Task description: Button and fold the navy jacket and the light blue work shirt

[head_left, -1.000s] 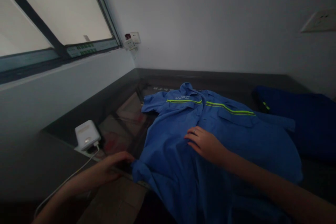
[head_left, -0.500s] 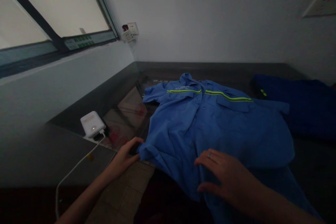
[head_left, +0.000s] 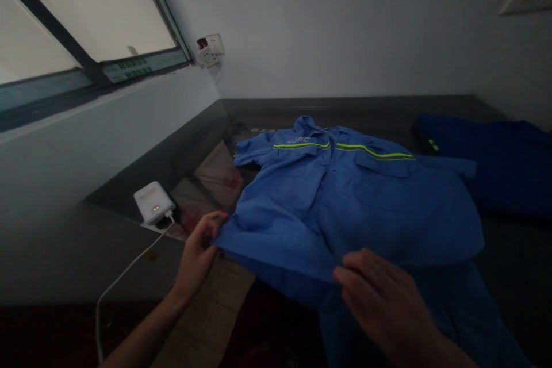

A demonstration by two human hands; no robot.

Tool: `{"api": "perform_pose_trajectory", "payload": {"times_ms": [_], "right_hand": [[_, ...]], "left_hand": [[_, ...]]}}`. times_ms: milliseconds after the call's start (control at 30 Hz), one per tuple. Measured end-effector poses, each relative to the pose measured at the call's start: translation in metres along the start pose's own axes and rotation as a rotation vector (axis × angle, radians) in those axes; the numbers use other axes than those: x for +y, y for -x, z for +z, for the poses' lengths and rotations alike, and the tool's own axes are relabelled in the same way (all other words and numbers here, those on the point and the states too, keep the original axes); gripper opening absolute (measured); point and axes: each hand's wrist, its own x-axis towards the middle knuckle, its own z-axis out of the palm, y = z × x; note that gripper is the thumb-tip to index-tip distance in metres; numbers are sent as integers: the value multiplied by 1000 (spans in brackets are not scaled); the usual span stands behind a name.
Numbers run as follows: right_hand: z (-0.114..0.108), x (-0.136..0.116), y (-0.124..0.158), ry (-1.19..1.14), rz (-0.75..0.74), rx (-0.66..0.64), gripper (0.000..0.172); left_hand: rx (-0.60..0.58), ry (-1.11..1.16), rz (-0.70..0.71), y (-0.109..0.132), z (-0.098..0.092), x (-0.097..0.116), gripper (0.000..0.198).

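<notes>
A blue short-sleeved work shirt (head_left: 293, 201) with yellow-green stripes across the chest lies front up on the dark table, its collar pointing away from me. My left hand (head_left: 202, 241) pinches the lower left corner of its hem. Closed on the front edge of the same panel is my right hand (head_left: 375, 293), near the bottom middle. Between both hands the hem is drawn fairly straight and lifted at the table's near edge. More blue cloth (head_left: 457, 310) hangs below the shirt on the right.
A white power bank (head_left: 153, 202) with a white cable (head_left: 125, 273) sits on the table's left corner. Folded dark blue clothing (head_left: 500, 167) lies at the right. Wall sockets (head_left: 209, 52) are in the back corner, beside a window (head_left: 99, 11).
Both hands have closed on the shirt's lower edge. The bunched left panel has been pulled out flat and its hem lifted. My right hand was open over the cloth before.
</notes>
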Motion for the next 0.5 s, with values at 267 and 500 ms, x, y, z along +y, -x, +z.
{"api": "perform_pose_trajectory", "payload": {"times_ms": [267, 500], "right_hand": [[2, -16, 18, -274, -58, -303, 21], [-77, 55, 143, -94, 426, -112, 30]], "left_hand": [[-262, 1, -163, 6, -39, -13, 22], [-676, -262, -192, 16, -62, -7, 16]]}}
